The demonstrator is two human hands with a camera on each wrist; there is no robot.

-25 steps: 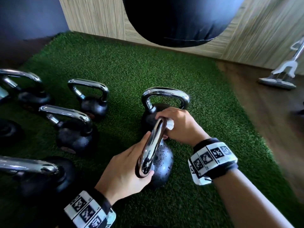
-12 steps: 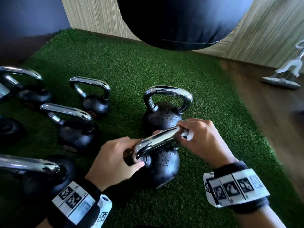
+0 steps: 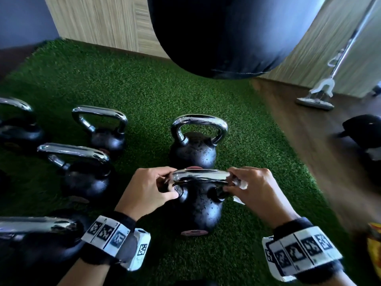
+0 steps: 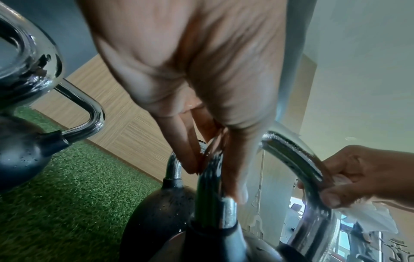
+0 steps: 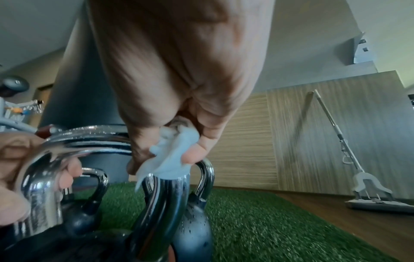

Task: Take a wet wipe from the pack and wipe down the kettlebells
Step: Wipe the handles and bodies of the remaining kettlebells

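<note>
**A:** What's on the head feed?

**B:** I see the near kettlebell point(image 3: 201, 205) at six o'clock on the green turf point(image 3: 144, 89), its chrome handle point(image 3: 201, 176) lying level across the frame. The left hand point(image 3: 147, 188) curls its fingers round the nine o'clock end of that handle, thumb underneath, wrist angled in from seven. The right hand point(image 3: 254, 189) comes in from five and closes on the three o'clock end, with the wet wipe point(image 3: 240, 183) bunched between fingers and metal. A second kettlebell point(image 3: 195, 149) stands upright just behind, at twelve. More kettlebells point(image 3: 82, 172) sit toward nine, and a mop point(image 3: 315, 101) rests at two on the wooden floor.

**A:** Left wrist feed?

**B:** I look down the left hand point(image 4: 201, 79); its fingers point(image 4: 186, 150) wrap over the handle's bend point(image 4: 212, 186). At four o'clock the right hand point(image 4: 363, 173) pinches the wipe point(image 4: 367, 218) against the far leg.

**A:** And the right wrist?

**B:** The right hand point(image 5: 179, 70) hangs from twelve, thumb and fingers clamping the crumpled wipe point(image 5: 170, 156) onto the handle's corner point(image 5: 163, 198). At nine, the left hand point(image 5: 20, 177) grips the other bend.
</note>
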